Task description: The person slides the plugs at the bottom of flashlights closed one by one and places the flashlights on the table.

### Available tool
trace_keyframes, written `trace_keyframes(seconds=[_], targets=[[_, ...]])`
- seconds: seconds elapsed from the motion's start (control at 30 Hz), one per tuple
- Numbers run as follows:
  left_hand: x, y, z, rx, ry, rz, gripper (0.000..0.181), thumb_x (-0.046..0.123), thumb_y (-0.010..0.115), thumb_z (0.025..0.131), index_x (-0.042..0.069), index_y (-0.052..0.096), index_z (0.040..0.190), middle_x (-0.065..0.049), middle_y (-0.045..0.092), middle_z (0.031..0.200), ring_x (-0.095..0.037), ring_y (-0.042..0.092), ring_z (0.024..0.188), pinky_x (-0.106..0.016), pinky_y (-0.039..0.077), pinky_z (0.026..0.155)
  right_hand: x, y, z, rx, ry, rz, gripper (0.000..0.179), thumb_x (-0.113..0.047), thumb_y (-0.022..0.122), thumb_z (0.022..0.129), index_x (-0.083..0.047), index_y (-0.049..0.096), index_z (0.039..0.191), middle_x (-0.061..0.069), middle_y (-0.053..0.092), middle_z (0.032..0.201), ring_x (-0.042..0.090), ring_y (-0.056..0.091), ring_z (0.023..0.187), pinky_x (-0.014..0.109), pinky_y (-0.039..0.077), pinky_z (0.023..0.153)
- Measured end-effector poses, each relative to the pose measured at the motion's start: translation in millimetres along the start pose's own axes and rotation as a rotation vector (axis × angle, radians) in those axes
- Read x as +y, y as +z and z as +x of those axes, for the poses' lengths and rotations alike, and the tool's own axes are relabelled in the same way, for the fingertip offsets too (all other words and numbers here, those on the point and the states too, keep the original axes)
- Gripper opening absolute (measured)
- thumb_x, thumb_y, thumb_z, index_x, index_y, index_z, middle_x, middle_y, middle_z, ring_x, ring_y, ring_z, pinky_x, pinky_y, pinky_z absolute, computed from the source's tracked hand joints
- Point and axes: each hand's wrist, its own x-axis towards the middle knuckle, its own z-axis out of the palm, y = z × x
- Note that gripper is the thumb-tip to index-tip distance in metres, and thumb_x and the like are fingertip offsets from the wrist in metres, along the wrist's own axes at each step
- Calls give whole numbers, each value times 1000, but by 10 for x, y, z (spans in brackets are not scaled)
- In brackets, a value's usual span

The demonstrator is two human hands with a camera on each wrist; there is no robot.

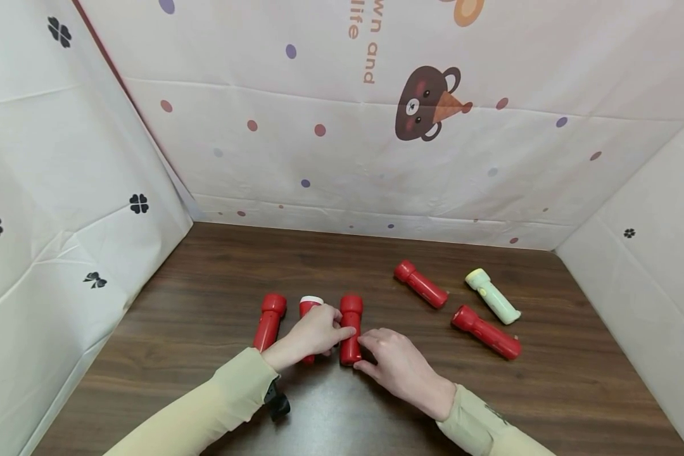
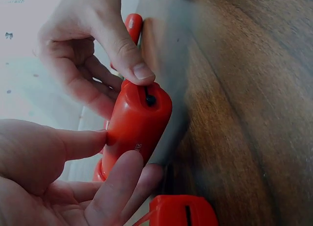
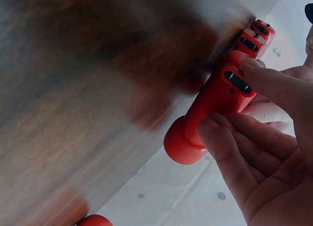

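Observation:
Both hands are at one red flashlight, which lies lengthwise on the table with its wide head pointing away. My left hand pinches its barrel from the left between thumb and fingers. From the right, my right hand holds the tail end, its thumb at the base and fingertips along the barrel side. Under the left hand lies a red flashlight with a white rim, partly hidden. Another red flashlight is left of it, its tail behind the left wrist. In the left wrist view, the held flashlight's end shows a dark slot.
Toward the right lie a red flashlight, a pale green flashlight and another red flashlight, all slanted. A black device hangs at the left wrist. Printed white sheets wall in the brown wooden table.

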Motion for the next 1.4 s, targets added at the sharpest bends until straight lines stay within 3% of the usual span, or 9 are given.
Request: trace_keyframes(seconds=[0.47,1.4], targets=[[-2,54,-33,12,18,29,16,19,73,98,4,68,93,-2,60,57,-10,52,42,-21,42,46,0,16,4,-7,-35,-3,21,-19,90,82,-11,73,92,0,77,90,13,68,83,31,61,77],[0,34,-94,14,25,40,15,17,75,96,4,68,94,1,56,56,-11,50,41,-22,42,44,-6,-2,-1,-39,-14,-26,23,-24,88,85,-12,77,101,-1,77,94,12,68,85,30,62,77]])
